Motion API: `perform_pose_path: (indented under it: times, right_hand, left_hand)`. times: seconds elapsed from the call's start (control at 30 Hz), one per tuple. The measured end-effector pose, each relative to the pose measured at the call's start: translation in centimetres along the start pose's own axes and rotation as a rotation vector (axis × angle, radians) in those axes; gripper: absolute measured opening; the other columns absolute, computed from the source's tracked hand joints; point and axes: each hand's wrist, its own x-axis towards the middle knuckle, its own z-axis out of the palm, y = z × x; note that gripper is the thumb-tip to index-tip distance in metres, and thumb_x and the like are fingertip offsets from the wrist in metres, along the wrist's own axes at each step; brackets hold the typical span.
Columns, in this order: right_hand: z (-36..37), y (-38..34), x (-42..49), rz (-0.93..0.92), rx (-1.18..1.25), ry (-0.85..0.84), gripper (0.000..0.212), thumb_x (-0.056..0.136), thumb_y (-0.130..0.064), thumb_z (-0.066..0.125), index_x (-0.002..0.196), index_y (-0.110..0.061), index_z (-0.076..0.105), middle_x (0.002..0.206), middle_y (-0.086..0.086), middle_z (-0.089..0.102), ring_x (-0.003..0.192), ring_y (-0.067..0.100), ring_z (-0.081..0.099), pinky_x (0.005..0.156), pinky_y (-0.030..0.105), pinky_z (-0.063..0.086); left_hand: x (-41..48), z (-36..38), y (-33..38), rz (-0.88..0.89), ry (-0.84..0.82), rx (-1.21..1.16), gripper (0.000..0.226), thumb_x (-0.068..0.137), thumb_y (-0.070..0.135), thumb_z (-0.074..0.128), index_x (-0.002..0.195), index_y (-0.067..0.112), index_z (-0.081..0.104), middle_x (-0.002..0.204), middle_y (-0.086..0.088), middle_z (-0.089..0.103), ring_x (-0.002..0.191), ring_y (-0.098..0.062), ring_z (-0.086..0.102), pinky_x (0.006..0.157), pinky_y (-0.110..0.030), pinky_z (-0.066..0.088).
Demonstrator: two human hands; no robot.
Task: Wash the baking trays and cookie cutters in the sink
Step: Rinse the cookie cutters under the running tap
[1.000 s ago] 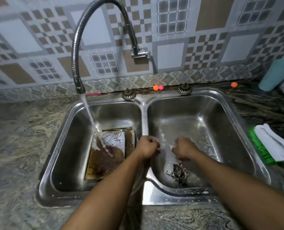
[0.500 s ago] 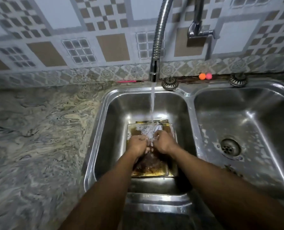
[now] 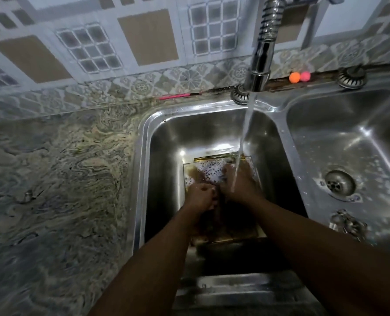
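Note:
My left hand (image 3: 199,197) and my right hand (image 3: 238,187) are pressed together low in the left sink basin (image 3: 164,169), fingers curled. They seem to grip a small cookie cutter between them, but it is almost wholly hidden. Water from the tap (image 3: 259,71) falls onto my right hand. Under the hands lies a baking tray (image 3: 210,159), covered in brown grime with white foam at its far end. Several metal cookie cutters (image 3: 349,225) lie in the right basin (image 3: 326,137), near its front.
The drain (image 3: 340,184) of the right basin is open. Two small orange and pink balls (image 3: 300,76) sit on the ledge behind the sink. A marbled stone counter (image 3: 59,179) spreads to the left, and a tiled wall stands behind.
Both hands have moved from the right basin, above the cookie cutters, into the left basin under the running water. My view has swung left and come closer to the sink.

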Motion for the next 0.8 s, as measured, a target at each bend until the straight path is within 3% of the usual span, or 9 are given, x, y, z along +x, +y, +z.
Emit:
perform_pose_path:
  times: [0.1, 0.2, 0.23, 0.33, 0.57, 0.7, 0.8]
  right_hand:
    - [0.1, 0.0, -1.5, 0.012, 0.051, 0.085, 0.021, 0.095, -0.015, 0.061, 0.113, -0.002, 0.062, 0.091, -0.004, 0.052, 0.099, 0.024, 0.057, 0.071, 0.021, 0.044]
    - [0.1, 0.5, -2.1, 0.002, -0.002, 0.093, 0.025, 0.091, -0.024, 0.066, 0.109, -0.006, 0.065, 0.105, 0.013, 0.063, 0.1, 0.033, 0.063, 0.083, 0.043, 0.056]
    - [0.1, 0.4, -2.2, -0.006, -0.038, 0.087, 0.023, 0.092, -0.022, 0.065, 0.108, -0.006, 0.065, 0.106, 0.015, 0.065, 0.101, 0.035, 0.064, 0.084, 0.045, 0.056]
    - [0.2, 0.1, -2.1, 0.011, -0.066, 0.086, 0.005, 0.095, -0.013, 0.059, 0.093, -0.012, 0.063, 0.096, 0.011, 0.069, 0.095, 0.03, 0.068, 0.081, 0.042, 0.056]
    - [1.2, 0.5, -4.0, 0.007, 0.07, 0.089, 0.009, 0.081, -0.019, 0.07, 0.075, -0.017, 0.064, 0.074, 0.005, 0.069, 0.072, 0.025, 0.067, 0.067, 0.038, 0.059]
    - [0.4, 0.6, -6.8, -0.08, 0.107, 0.074, 0.015, 0.084, -0.022, 0.071, 0.074, -0.022, 0.06, 0.072, -0.004, 0.064, 0.068, 0.014, 0.063, 0.059, 0.026, 0.05]
    - [-0.6, 0.9, -8.7, -0.204, 0.088, 0.131, 0.016, 0.082, -0.024, 0.068, 0.073, -0.021, 0.055, 0.073, -0.006, 0.063, 0.068, 0.012, 0.061, 0.06, 0.028, 0.051]
  left_hand:
    - [-0.5, -0.1, 0.1, -0.011, 0.014, -0.023, 0.026, 0.101, 0.007, 0.054, 0.081, 0.016, 0.067, 0.076, -0.007, 0.067, 0.062, -0.02, 0.063, 0.06, -0.03, 0.053]
    - [-1.1, -0.1, 0.0, -0.03, -0.011, -0.051, 0.023, 0.101, 0.007, 0.053, 0.086, 0.012, 0.07, 0.076, -0.008, 0.066, 0.061, -0.02, 0.061, 0.069, -0.036, 0.052]
    - [-1.3, -0.1, 0.1, -0.032, -0.012, -0.053, 0.023, 0.1, 0.007, 0.053, 0.086, 0.012, 0.07, 0.076, -0.007, 0.066, 0.062, -0.02, 0.061, 0.072, -0.038, 0.052]
    - [-1.4, -0.3, 0.0, -0.03, -0.003, -0.053, 0.022, 0.1, 0.007, 0.053, 0.087, 0.013, 0.07, 0.076, -0.006, 0.067, 0.063, -0.019, 0.061, 0.072, -0.036, 0.053]
    - [-2.8, -0.4, -0.5, -0.036, 0.036, -0.092, 0.019, 0.1, 0.007, 0.052, 0.089, 0.014, 0.066, 0.08, -0.006, 0.067, 0.058, -0.016, 0.061, 0.059, -0.028, 0.051]
    - [-4.6, -0.1, 0.3, -0.06, -0.031, -0.171, 0.02, 0.102, 0.032, 0.059, 0.101, 0.014, 0.068, 0.097, -0.006, 0.077, 0.085, -0.023, 0.073, 0.082, -0.039, 0.061]
    - [-6.2, 0.0, 1.2, -0.023, -0.056, -0.217, 0.016, 0.1, 0.022, 0.064, 0.111, 0.012, 0.07, 0.107, -0.012, 0.075, 0.081, -0.02, 0.075, 0.066, -0.029, 0.063]
